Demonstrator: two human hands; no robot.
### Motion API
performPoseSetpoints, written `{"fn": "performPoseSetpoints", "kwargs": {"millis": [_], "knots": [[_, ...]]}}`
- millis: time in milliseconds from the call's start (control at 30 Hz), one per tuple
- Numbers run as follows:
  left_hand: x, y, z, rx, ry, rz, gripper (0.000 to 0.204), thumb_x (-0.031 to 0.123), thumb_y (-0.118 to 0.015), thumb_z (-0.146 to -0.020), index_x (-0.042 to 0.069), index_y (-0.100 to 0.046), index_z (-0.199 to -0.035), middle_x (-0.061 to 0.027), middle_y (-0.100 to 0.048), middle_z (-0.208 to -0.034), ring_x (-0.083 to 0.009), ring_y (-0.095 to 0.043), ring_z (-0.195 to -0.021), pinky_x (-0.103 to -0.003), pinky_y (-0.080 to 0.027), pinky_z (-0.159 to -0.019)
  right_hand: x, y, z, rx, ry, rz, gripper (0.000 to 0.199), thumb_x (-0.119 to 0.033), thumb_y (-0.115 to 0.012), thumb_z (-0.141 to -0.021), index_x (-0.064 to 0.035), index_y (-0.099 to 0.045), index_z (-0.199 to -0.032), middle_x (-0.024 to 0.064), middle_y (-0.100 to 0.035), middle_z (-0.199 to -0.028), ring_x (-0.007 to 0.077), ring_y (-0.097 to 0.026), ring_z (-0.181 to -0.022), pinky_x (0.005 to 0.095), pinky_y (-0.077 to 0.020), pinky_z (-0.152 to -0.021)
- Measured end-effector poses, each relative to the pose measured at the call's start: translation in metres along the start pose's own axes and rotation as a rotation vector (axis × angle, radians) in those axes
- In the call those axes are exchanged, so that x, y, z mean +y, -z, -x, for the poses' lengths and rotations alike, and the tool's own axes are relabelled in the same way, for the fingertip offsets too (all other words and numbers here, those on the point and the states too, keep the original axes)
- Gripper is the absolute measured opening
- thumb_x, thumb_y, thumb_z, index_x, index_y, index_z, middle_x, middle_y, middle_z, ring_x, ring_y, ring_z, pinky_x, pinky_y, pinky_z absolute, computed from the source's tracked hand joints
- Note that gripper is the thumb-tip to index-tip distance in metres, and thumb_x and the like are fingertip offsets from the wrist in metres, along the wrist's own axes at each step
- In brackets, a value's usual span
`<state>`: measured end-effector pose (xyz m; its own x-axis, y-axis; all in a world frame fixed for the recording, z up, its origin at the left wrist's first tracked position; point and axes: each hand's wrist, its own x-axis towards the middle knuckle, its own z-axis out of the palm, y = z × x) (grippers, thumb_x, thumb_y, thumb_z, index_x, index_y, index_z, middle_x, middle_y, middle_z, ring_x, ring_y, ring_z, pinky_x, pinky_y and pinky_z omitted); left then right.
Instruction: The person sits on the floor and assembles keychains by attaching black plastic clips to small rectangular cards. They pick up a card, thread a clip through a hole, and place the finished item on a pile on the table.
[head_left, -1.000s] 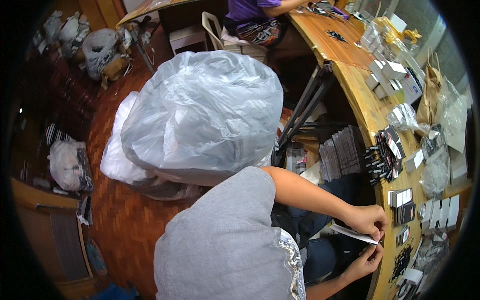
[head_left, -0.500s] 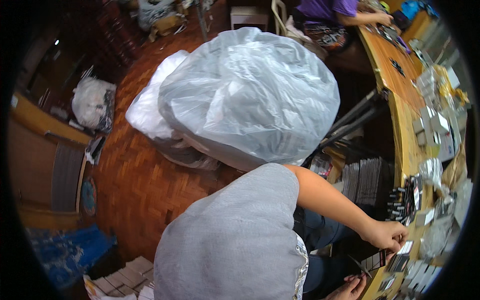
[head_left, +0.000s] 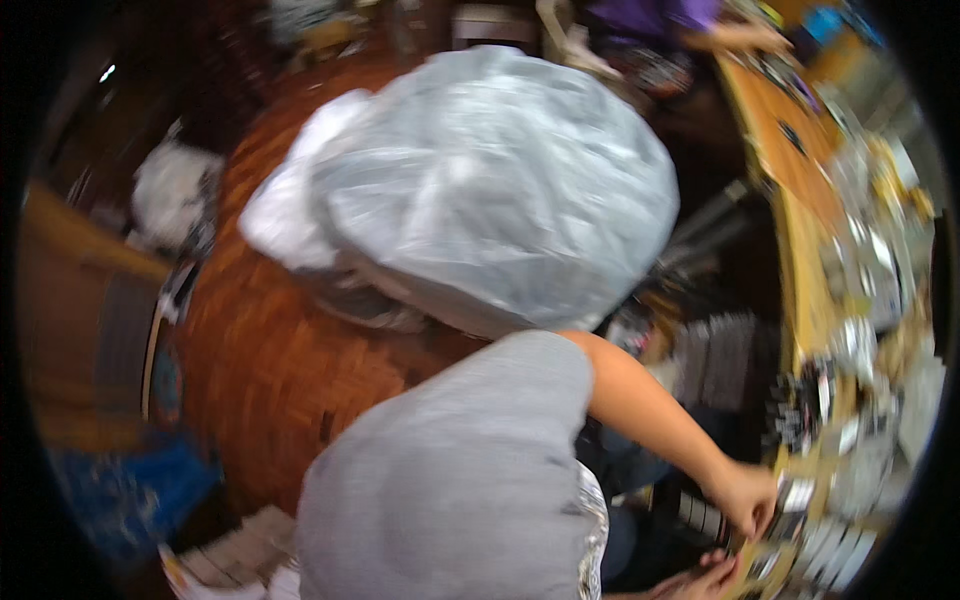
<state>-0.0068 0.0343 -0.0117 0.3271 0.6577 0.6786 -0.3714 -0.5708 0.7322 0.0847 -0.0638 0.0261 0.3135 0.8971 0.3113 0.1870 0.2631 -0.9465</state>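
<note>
The frame is motion-blurred. My grey-sleeved shoulder [head_left: 450, 480] fills the lower middle. My left arm reaches right from it, and my left hand [head_left: 745, 495] rests with curled fingers at the edge of the wooden table [head_left: 800, 240], beside a small white packet [head_left: 800, 492]. Only the fingers of my right hand [head_left: 705, 580] show at the bottom edge, just below the left hand, among small dark and white packets [head_left: 830, 545]. Blur hides whether either hand holds anything.
A large, full, translucent grey plastic bag [head_left: 480, 180] stands on the parquet floor [head_left: 260, 360]. Another person in a purple top [head_left: 650, 15] works at the table's far end. Dark stacked items [head_left: 720, 355] sit under the table. A white bag [head_left: 175, 190] lies left.
The view has swung left and down, so my hands now sit at the lower right edge. The thin white sheet held between both hands a second ago is no longer visible.
</note>
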Motion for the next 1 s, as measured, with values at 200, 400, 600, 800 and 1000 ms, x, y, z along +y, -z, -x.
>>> {"fn": "performPoseSetpoints", "kwargs": {"millis": [200, 400, 600, 800, 1000], "knots": [[0.048, 0.034, 0.003, 0.006, 0.338, -0.004, 0.012, 0.008, -0.058, -0.069, 0.005, -0.063, -0.08, -0.0064, -0.059, -0.076, -0.0109, -0.055, -0.068, -0.023, -0.044, -0.06, 0.031, 0.006, -0.024, -0.082, -0.129, -0.427, 0.016, -0.01, -0.05, -0.081, -0.0006, -0.045, -0.092, 0.0074, -0.052, -0.072, 0.0108, -0.053, -0.057, 0.0179, -0.0454, -0.049], [0.053, 0.02, -0.007, -0.06, 0.568, 0.163, 0.019, 0.005, -0.058, -0.072, -0.001, -0.057, -0.09, -0.0031, -0.056, -0.081, -0.0098, -0.054, -0.074, -0.021, -0.044, -0.067, 0.034, 0.016, -0.018, -0.175, -0.198, -0.753, 0.018, -0.015, -0.051, -0.08, -0.0009, -0.046, -0.091, 0.0111, -0.056, -0.068, 0.0138, -0.052, -0.054, 0.0213, -0.0425, -0.05], [0.05, 0.004, -0.015, -0.125, 0.624, 0.244, 0.024, 0.0, -0.062, -0.067, 0.001, -0.049, -0.088, -0.0016, -0.053, -0.073, -0.0059, -0.052, -0.067, -0.019, -0.044, -0.063, 0.031, 0.031, -0.015, -0.163, -0.163, -0.805, 0.018, -0.016, -0.05, -0.081, -0.0006, -0.046, -0.089, 0.0115, -0.056, -0.068, 0.0155, -0.053, -0.054, 0.022, -0.0441, -0.052], [0.053, -0.009, -0.017, -0.19, 0.61, 0.188, 0.025, 0.001, -0.063, -0.067, 0.001, -0.049, -0.087, -0.0014, -0.053, -0.071, -0.0053, -0.052, -0.066, -0.018, -0.042, -0.062, 0.027, 0.038, -0.01, -0.118, -0.091, -0.734, 0.016, -0.013, -0.051, -0.08, -0.0004, -0.047, -0.089, 0.0116, -0.056, -0.069, 0.0157, -0.054, -0.055, 0.0228, -0.0447, -0.053], [0.053, -0.013, -0.015, -0.224, 0.581, 0.154, 0.02, 0.0, -0.06, -0.068, 0.0, -0.049, -0.085, -0.0006, -0.054, -0.067, -0.0038, -0.05, -0.061, -0.017, -0.041, -0.058, 0.021, 0.039, -0.002, 0.0, 0.051, -0.457, 0.012, -0.008, -0.051, -0.08, 0.0008, -0.048, -0.087, 0.0105, -0.056, -0.069, 0.0133, -0.054, -0.057, 0.0215, -0.0444, -0.054]]}}
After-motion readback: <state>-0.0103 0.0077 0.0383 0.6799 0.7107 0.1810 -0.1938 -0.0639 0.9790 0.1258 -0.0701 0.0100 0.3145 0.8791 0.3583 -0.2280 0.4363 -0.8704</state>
